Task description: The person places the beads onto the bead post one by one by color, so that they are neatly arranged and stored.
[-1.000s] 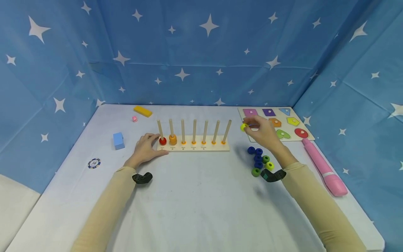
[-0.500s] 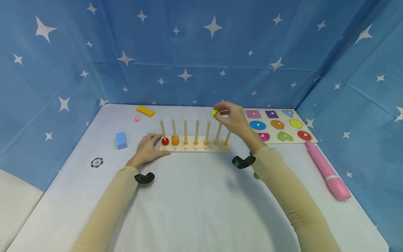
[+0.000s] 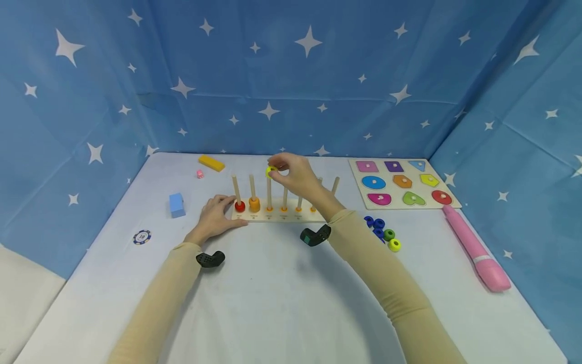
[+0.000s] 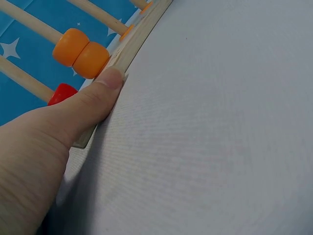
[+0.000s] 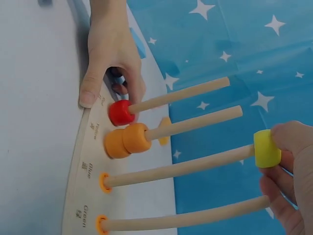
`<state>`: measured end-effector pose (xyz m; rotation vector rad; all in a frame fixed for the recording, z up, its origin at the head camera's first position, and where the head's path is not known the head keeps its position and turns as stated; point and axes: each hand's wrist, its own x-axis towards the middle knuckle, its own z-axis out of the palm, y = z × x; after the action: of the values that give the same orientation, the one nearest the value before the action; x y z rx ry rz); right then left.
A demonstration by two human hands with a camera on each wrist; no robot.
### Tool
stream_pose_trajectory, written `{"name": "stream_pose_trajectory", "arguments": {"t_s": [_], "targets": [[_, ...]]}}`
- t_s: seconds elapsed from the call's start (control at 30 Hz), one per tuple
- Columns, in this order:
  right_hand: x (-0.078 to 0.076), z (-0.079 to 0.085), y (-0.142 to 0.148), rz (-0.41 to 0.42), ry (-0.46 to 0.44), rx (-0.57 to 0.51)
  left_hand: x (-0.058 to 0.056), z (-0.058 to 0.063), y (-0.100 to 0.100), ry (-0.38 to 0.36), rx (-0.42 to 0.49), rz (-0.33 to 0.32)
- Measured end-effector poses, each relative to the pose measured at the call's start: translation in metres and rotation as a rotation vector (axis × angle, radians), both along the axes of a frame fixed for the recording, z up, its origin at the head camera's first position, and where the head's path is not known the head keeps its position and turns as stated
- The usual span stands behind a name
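My right hand pinches a yellow bead at the top of the third peg from the left, labelled Blue. The wooden peg board stands with several upright pegs in a row. Its left end is gripped by my left hand, with the thumb along the front edge and the fingers behind. A red bead sits low on the first peg, and two orange beads are stacked on the second. The third and fourth pegs have only small orange rings at their feet.
Blue beads, a green bead and a yellow bead lie right of the board, partly behind my right sleeve. Behind them is a shape puzzle, with a pink hammer-like tool nearby. Left are a blue block, poker chip and yellow block.
My right hand has carried the yellow bead leftward from beside the shape puzzle, over the right pegs, to the third peg. My left hand keeps its grip on the board.
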<state>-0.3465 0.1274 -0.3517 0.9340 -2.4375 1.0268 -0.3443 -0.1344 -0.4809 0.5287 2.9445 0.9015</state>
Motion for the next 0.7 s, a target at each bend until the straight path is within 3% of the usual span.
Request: {"name": "stream_pose_trajectory", "arguments": {"t_s": [0.33,0.7], "targets": [[0.0004,-0.0063,-0.0029,-0.027,-0.003,0.04,-0.0012,-0.0024,0.0051,0.003,0.01,-0.004],[0.0,-0.0053,0.0053,-0.034,-0.006,-0.013,-0.0029,-0.0012,0.002,-0.017,0.017,0.018]]}}
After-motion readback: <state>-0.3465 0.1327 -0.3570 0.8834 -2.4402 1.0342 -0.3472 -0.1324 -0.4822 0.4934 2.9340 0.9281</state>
